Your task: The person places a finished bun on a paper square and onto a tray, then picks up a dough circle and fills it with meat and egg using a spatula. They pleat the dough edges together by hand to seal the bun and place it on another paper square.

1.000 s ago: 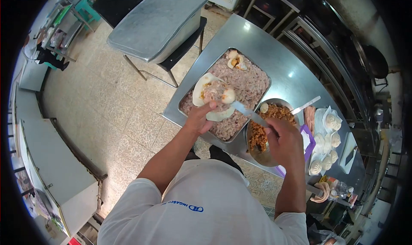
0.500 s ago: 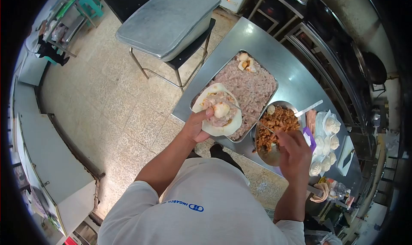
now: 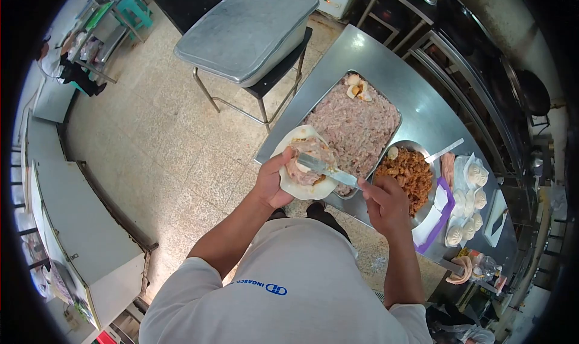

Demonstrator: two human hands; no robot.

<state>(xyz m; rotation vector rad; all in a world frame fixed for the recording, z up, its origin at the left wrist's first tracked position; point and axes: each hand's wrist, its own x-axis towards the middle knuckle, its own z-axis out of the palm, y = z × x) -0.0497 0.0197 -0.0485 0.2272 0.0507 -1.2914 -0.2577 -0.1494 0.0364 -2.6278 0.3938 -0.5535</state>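
Note:
On my left hand (image 3: 272, 178) lies a round, flat dough wrapper (image 3: 292, 186), its fingers bent round the wrapper's near edge. Minced meat filling (image 3: 313, 151) is heaped on the dough. My right hand (image 3: 387, 204) grips a flat metal spatula (image 3: 341, 176), whose blade lies across the filling and partly hides a pale egg piece. Behind the wrapper is a tray of minced meat (image 3: 353, 124) with egg pieces (image 3: 358, 89) at its far end. A bowl of reddish-brown filling (image 3: 410, 170) stands just beyond my right hand.
Several pleated buns (image 3: 469, 229) sit at the right of the steel table (image 3: 289, 112), beside a purple-edged item (image 3: 445, 214) and a white board (image 3: 496, 217). A lidded tub (image 3: 247, 30) rests on a chair. Another person (image 3: 72, 72) is at the far left.
My right hand has moved from over the bowl toward the wrapper. The spatula blade now lies flat over the filling, covering most of the egg that was in plain view.

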